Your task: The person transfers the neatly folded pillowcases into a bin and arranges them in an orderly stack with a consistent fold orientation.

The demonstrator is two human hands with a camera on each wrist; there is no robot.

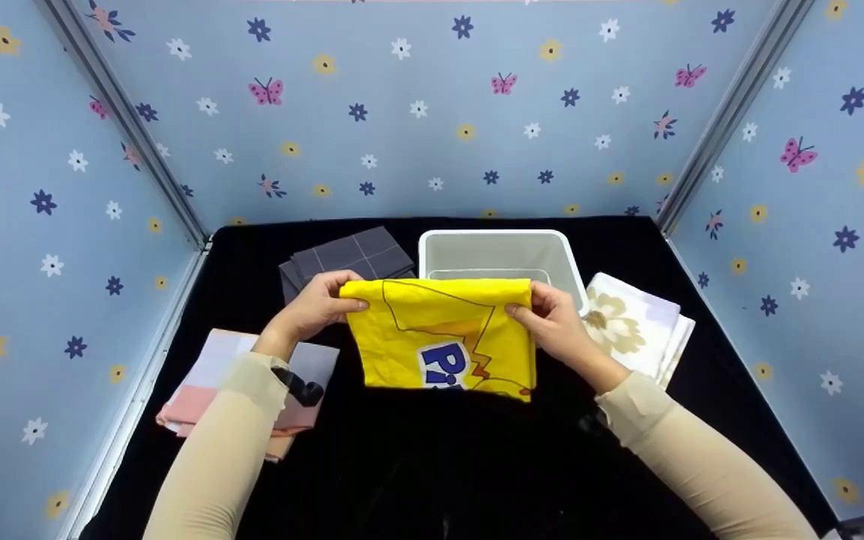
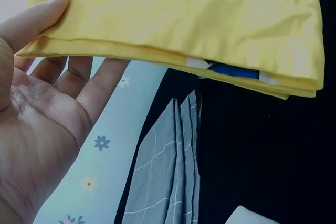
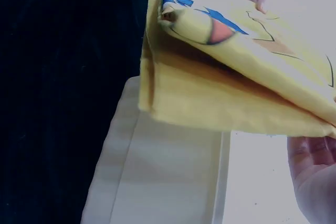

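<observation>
The head view looks forward and down over the desk (image 1: 417, 465); both wrist views, much nearer, face the same yellow cloth (image 1: 439, 334) it shows

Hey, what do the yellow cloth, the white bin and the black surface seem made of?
Yellow cloth: probably thin cotton or a blend, matte; it shows soft creases and layered folds, with a printed design.
White bin: likely smooth plastic, judging by its moulded rim and rounded corners.
Black surface: perhaps velvety fabric; it looks dark and matte, but no weave shows.
</observation>
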